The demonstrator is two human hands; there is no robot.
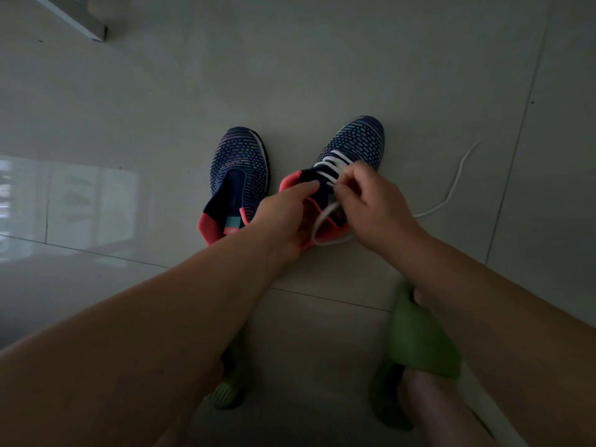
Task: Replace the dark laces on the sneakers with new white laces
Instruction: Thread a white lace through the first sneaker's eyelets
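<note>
Lacing the right sneaker on the floor, the right hand pinches the white lace; the left hand holds its tongue. Several rows done. The left sneaker has no lace yet.

Dim room. Glossy pale tiled floor with dark grout lines. Window reflection at the floor's left edge; a metal furniture leg at its far-left corner.

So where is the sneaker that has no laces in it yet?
The unlaced sneaker sits on the floor left of centre in the head view, beside the laced sneaker that both hands are working on.
</note>
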